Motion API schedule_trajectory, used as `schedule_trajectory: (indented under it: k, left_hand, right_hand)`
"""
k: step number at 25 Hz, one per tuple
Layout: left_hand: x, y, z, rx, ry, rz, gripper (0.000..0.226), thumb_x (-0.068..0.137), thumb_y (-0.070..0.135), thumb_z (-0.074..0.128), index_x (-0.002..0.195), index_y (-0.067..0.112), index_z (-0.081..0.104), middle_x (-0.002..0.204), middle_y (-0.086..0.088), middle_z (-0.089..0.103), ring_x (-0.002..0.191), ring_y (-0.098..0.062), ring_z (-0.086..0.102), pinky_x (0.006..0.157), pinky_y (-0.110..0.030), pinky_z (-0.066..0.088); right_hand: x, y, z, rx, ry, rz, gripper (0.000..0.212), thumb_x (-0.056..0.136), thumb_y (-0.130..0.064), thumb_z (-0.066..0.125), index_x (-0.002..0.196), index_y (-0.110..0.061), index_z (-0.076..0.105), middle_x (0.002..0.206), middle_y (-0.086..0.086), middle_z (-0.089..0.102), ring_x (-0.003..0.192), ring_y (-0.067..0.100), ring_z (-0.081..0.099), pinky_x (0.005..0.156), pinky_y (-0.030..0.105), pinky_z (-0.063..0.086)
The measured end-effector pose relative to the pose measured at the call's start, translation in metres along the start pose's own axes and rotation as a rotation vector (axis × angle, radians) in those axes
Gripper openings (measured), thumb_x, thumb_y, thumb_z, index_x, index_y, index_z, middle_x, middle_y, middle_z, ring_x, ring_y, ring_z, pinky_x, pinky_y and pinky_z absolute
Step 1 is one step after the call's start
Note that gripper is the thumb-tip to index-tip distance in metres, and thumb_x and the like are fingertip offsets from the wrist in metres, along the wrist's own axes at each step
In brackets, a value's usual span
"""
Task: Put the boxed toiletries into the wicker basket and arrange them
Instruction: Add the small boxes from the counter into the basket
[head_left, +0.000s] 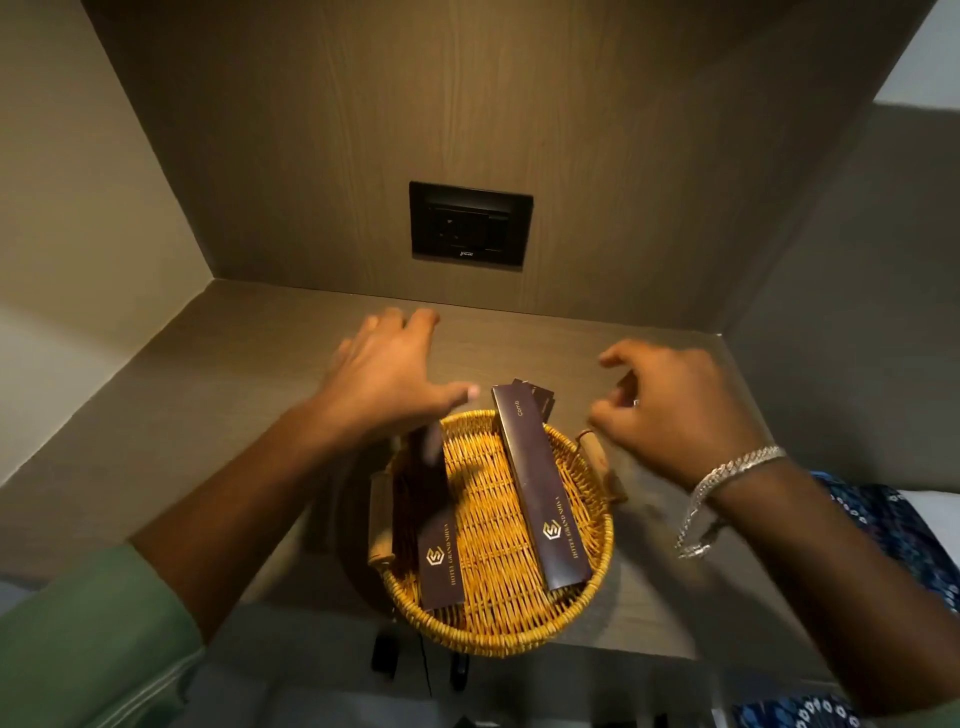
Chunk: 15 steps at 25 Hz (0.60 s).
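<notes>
left hand (387, 371) splayed, empty, blurred above basket's far-left rim | right hand (670, 410) fingers curled, contents unclear, blurred over right handle | comb box (540, 493) in basket (498, 631), long axis near-to-far, far end over rim, partly hiding another box | left box (436, 540) lies parallel, far end blurred under hand

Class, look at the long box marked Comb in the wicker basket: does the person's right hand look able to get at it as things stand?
Probably yes. The right hand hovers open just right of the Comb box, whose far end sticks up over the basket rim; nothing lies between them.
</notes>
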<state>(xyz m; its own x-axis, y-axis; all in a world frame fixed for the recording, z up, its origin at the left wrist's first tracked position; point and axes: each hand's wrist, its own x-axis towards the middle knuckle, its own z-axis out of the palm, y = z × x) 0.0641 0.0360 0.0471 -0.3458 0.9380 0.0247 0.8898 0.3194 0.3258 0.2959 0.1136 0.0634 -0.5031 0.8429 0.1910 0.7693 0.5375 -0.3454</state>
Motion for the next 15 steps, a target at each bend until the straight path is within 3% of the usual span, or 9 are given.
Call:
schedule_trajectory:
  k: [2, 4, 6, 8, 11, 15]
  left_hand:
    - [0.018, 0.028, 0.0, -0.024, 0.098, 0.158, 0.076, 0.073, 0.063, 0.061, 0.135, 0.023, 0.04, 0.135, -0.009, 0.05, 0.122, -0.028, 0.046, 0.097, -0.048, 0.042]
    - [0.039, 0.061, 0.009, -0.027, -0.044, 0.212, 0.066, 0.075, 0.062, 0.06, 0.126, 0.02, 0.05, 0.122, -0.007, 0.058, 0.109, -0.025, 0.053, 0.088, -0.043, 0.047]
    - [0.062, 0.087, 0.024, 0.075, -0.279, 0.1, 0.063, 0.071, 0.066, 0.061, 0.112, 0.018, 0.057, 0.107, -0.005, 0.063, 0.098, -0.025, 0.056, 0.083, -0.041, 0.047]
    - [0.079, 0.1, 0.04, 0.194, -0.407, -0.032, 0.056, 0.065, 0.063, 0.068, 0.097, 0.018, 0.058, 0.1, -0.004, 0.063, 0.098, -0.027, 0.057, 0.092, -0.047, 0.043]
    - [0.089, 0.106, 0.065, 0.261, -0.404, -0.076, 0.05, 0.062, 0.048, 0.074, 0.098, 0.016, 0.06, 0.092, -0.005, 0.061, 0.099, -0.029, 0.056, 0.098, -0.062, 0.036]
    - [0.084, 0.103, 0.064, 0.06, -0.279, -0.047, 0.052, 0.063, 0.036, 0.078, 0.106, 0.013, 0.059, 0.088, -0.006, 0.059, 0.091, -0.027, 0.057, 0.092, -0.051, 0.048]
  right_hand:
    - [0.02, 0.036, -0.004, 0.036, -0.036, 0.06, 0.047, 0.069, -0.027, 0.068, 0.115, -0.023, 0.061, 0.092, 0.001, 0.071, 0.088, 0.022, 0.064, 0.082, 0.041, 0.054]
    - [0.034, 0.066, 0.005, 0.063, -0.189, 0.076, 0.054, 0.072, -0.02, 0.073, 0.122, -0.023, 0.056, 0.114, 0.003, 0.066, 0.099, 0.018, 0.059, 0.084, 0.034, 0.049]
    - [0.04, 0.089, 0.022, 0.062, -0.29, 0.046, 0.062, 0.069, -0.018, 0.077, 0.126, -0.019, 0.053, 0.126, 0.006, 0.06, 0.108, 0.022, 0.056, 0.085, 0.028, 0.043]
    - [0.041, 0.105, 0.04, 0.05, -0.314, 0.011, 0.065, 0.064, -0.017, 0.077, 0.125, -0.017, 0.053, 0.125, 0.009, 0.06, 0.108, 0.024, 0.056, 0.086, 0.027, 0.043]
    - [0.04, 0.118, 0.053, 0.033, -0.302, -0.003, 0.055, 0.063, -0.019, 0.075, 0.115, -0.022, 0.057, 0.114, 0.007, 0.063, 0.097, 0.021, 0.057, 0.082, 0.031, 0.047]
    - [0.037, 0.123, 0.048, 0.05, -0.257, -0.023, 0.05, 0.066, -0.019, 0.076, 0.114, -0.021, 0.061, 0.111, 0.007, 0.067, 0.097, 0.021, 0.06, 0.081, 0.03, 0.048]
